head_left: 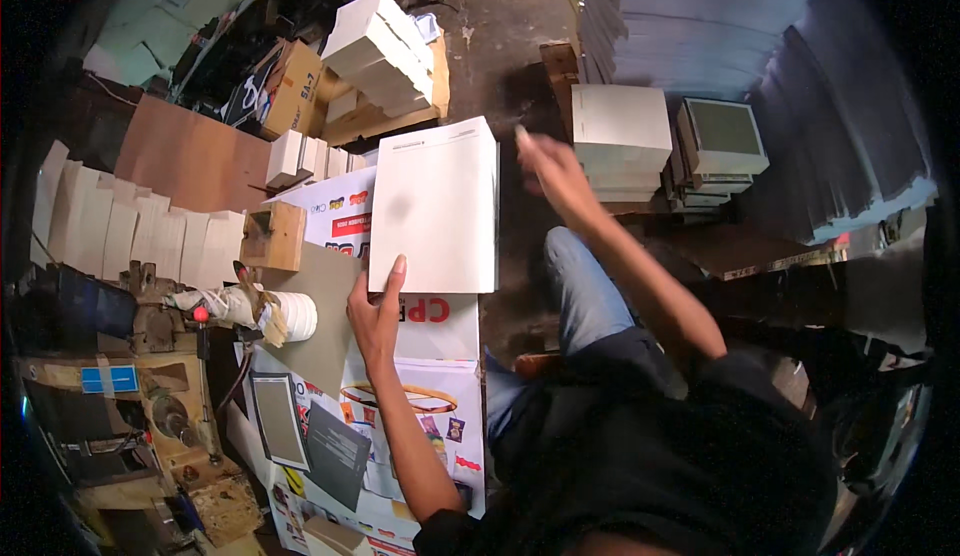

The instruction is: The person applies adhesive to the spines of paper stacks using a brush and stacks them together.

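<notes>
A thick white book block (430,211) rests on the printed sheet covering the bench in front of me. My left hand (378,311) grips its lower left corner, the thumb lying on the top page and the fingers down along the side. Beyond the block's right edge, in the air, is my right hand (557,174). Motion smears its fingers, and a pale tip shows at the front that I cannot make out. A soft dark shadow falls on the block's top page.
A white spool (295,316) and wooden block (274,236) stand left of the book block. Dark-covered books (338,453) lie nearer me. Paper stacks stand at far left, at the back (375,51) and at right (622,121). Tall grey sheets (720,16) rise at far right.
</notes>
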`<state>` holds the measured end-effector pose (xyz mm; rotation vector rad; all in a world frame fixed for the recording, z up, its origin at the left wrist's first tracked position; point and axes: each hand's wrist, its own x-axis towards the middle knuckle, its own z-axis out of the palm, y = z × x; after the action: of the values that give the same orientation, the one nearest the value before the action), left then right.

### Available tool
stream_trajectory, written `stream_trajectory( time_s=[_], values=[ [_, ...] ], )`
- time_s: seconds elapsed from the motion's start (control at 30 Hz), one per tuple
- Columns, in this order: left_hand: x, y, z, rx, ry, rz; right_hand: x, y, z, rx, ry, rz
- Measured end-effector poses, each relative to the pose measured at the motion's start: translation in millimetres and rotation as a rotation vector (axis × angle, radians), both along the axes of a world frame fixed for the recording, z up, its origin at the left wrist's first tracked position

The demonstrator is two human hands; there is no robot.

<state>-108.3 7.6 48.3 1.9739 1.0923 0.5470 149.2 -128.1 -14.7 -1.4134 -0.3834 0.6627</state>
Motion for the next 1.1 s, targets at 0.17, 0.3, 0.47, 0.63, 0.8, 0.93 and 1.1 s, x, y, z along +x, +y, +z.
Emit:
stream_trajectory(
  time_s=[0.17,0.3,0.47,0.63,0.8,0.93,1.1],
  values=[
    [7.6,-11.3,-6.8,-0.001,-0.003,0.016,-102.2,-54.4,-20.9,0.251,0.016,-0.061],
    [3.6,-14.6,-3.9,-0.029,0.017,0.019,-116.8,-59.0,-19.6,0.178,-0.01,0.049],
    [0.2,-9.0,3.3,-0.086,0.155,0.043,-110.9,-60.0,-7.5,0.103,0.019,0.118],
    [11.0,-11.6,2.5,0.065,0.186,-0.025,-98.2,-68.4,-5.1,-0.024,-0.037,0.232],
    [-6.7,3.4,-8.2,0.029,0.077,0.034,-94.7,-60.2,5.8,-0.106,-0.023,0.413],
    [2.7,0.2,-25.1,0.092,0.027,-0.012,-89.5,-66.8,-13.0,0.022,-0.058,0.36],
    [-1.2,4.8,-6.0,-0.138,-0.07,0.077,-79.3,-79.2,16.7,0.003,-0.205,0.197]
  ],
)
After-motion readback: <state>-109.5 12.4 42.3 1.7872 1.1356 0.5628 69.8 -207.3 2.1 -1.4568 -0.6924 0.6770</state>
